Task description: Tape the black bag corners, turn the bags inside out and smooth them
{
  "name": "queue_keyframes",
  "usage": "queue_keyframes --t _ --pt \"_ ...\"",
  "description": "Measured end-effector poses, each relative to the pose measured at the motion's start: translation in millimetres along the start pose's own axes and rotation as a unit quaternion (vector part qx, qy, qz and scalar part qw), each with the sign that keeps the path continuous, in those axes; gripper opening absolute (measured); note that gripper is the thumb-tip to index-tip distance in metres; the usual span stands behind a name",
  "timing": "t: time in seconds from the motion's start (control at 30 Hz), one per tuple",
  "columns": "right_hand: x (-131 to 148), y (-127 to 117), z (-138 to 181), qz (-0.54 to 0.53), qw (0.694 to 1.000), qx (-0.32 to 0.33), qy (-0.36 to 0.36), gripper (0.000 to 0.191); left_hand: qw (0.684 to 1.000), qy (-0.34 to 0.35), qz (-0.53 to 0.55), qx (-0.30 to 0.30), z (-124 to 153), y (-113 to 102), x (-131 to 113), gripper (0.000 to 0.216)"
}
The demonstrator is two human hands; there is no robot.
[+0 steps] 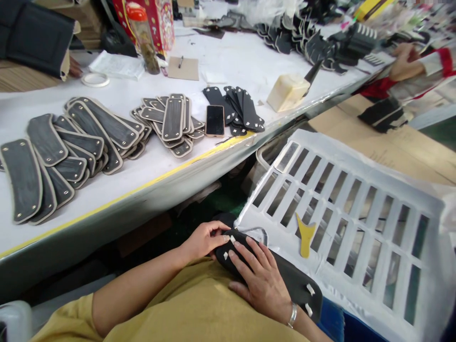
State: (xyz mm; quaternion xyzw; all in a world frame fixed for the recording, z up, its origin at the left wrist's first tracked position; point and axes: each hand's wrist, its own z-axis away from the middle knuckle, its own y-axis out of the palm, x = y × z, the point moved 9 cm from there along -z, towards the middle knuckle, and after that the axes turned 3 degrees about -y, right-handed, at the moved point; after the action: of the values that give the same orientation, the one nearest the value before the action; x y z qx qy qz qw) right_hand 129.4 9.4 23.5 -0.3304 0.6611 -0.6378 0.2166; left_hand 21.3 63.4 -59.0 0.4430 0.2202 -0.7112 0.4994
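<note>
A long black leather piece (pixel 288 280) with small white tabs at its ends lies across my lap, partly on a white slatted crate. My left hand (pixel 204 240) pinches its near end, fingers curled on the edge. My right hand (pixel 261 278) lies flat on top of the piece with fingers spread, pressing it down; a silver bracelet circles that wrist. A yellow plastic tool (pixel 305 236) rests on the crate just right of my hands.
The white work table (pixel 149 171) carries several stacks of edged black pieces (pixel 67 152), plain black pieces (pixel 237 108), a phone (pixel 215 120), a cream block (pixel 288 91) and a bottle (pixel 143 38). Another person's hands (pixel 404 61) work at far right.
</note>
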Motion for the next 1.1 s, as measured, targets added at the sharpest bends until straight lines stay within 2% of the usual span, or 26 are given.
queue_keyframes --t 0.2,0.4,0.47,0.57,0.63,0.7,0.97,1.1 --pt "-6 5 1 -0.017 1.0 -0.008 0.013 0.047 0.989 0.067 -0.086 -0.099 1 -3 -16 0.017" --pt "-9 0 0 -0.04 0.998 -0.033 0.025 0.043 0.988 0.071 -0.079 -0.114 0 -2 -16 0.017" --pt "-11 -3 0 -0.038 0.998 -0.035 0.033 0.041 0.993 0.052 -0.053 -0.089 -1 -3 -11 0.022" --pt "-18 -5 2 -0.031 0.996 -0.039 0.079 0.042 0.999 -0.001 0.025 0.024 -3 3 4 0.037" --pt "-19 -4 4 -0.027 0.995 -0.035 0.095 0.043 0.993 -0.012 0.071 0.09 -1 5 8 0.046" --pt "-18 -2 4 -0.027 0.995 -0.027 0.094 0.042 0.99 -0.008 0.09 0.106 2 3 10 0.053" --pt "-16 0 -1 -0.026 0.996 -0.015 0.089 0.04 0.998 -0.019 0.048 0.024 8 -1 3 0.045" --pt "-14 3 2 -0.029 0.994 0.012 0.106 0.042 0.994 0.036 -0.093 -0.036 16 -3 -13 0.04"
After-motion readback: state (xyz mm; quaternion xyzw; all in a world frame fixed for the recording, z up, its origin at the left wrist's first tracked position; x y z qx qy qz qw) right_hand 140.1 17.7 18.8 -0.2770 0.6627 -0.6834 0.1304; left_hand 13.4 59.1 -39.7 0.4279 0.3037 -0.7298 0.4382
